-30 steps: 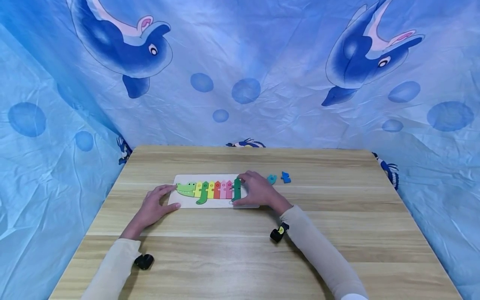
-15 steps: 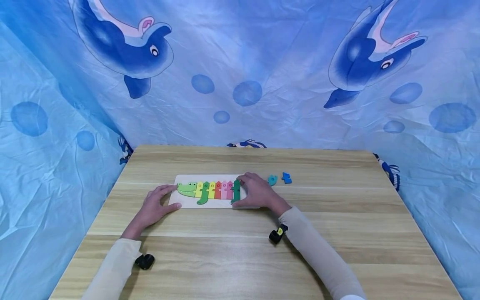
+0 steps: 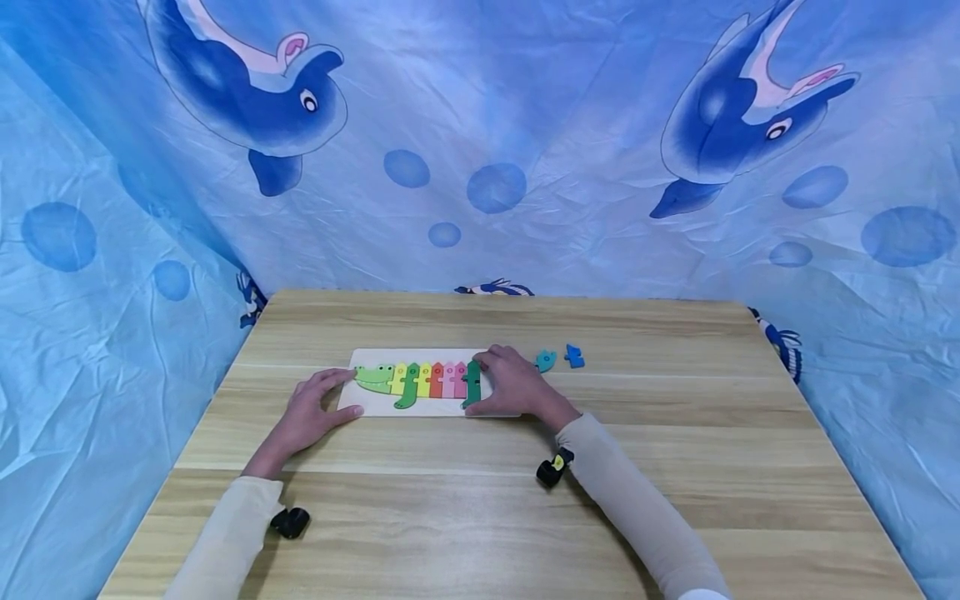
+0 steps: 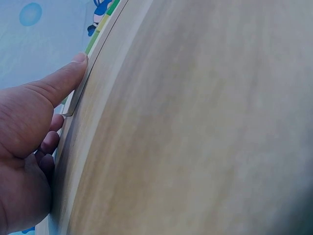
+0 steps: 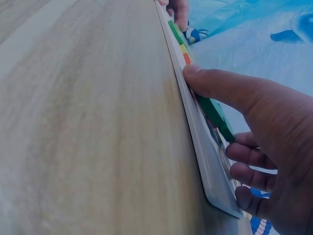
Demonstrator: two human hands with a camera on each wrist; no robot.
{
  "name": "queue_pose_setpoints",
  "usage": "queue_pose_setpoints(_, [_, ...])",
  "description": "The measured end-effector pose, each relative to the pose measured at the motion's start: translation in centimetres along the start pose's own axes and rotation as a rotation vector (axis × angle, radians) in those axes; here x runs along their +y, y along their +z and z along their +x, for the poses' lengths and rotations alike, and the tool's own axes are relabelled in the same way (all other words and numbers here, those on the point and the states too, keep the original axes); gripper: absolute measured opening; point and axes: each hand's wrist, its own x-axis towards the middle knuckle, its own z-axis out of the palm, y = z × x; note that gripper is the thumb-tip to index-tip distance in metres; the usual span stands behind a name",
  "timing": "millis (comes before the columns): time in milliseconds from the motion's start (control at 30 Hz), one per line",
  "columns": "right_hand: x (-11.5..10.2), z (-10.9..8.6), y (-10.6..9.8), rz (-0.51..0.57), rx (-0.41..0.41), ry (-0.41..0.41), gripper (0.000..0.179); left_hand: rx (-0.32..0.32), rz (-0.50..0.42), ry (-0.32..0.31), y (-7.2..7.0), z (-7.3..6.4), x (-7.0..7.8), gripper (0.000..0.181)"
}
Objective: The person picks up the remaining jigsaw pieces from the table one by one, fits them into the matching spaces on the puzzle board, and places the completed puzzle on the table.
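A pale puzzle board (image 3: pixel 375 356) carries a crocodile made of coloured pieces, with a light green head (image 3: pixel 375 379) at the left. My left hand (image 3: pixel 303 421) holds the board's left end, its thumb on the near edge and a forefinger by the snout. Over the board's right part, my right hand (image 3: pixel 517 385) pinches a dark green puzzle piece (image 3: pixel 472 383) between thumb and fingers. In the right wrist view this green piece (image 5: pixel 212 115) looks tilted, partly raised from the board. The hand hides the board's right end.
Behind my right hand, a teal piece (image 3: pixel 546 360) and a blue piece (image 3: pixel 574 357) lie loose on the wooden table (image 3: pixel 480 517). A blue cloth printed with dolphins (image 3: pixel 480 100) stands round the table's back and sides.
The dark green piece has shifted very slightly at its near end, covering more of the outline beneath it. My left hand keeps its place on the board; the loose pieces stay put.
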Motion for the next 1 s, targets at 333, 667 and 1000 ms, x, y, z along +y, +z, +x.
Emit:
queue_pose_setpoints(333, [0.16, 0.13, 0.09, -0.003, -0.005, 0.002, 0.101, -0.002, -0.004, -0.016, -0.01, 0.13, -0.07, 0.072])
queue_pose_setpoints(667, [0.25, 0.16, 0.29, 0.010, -0.002, 0.002, 0.102, 0.001, -0.006, -0.009, 0.11, 0.20, -0.27, 0.072])
queue_pose_setpoints(1000, [0.41, -0.05, 0.18, 0.018, 0.010, -0.002, 0.099, 0.000, -0.008, -0.011, 0.13, 0.12, -0.19, 0.072])
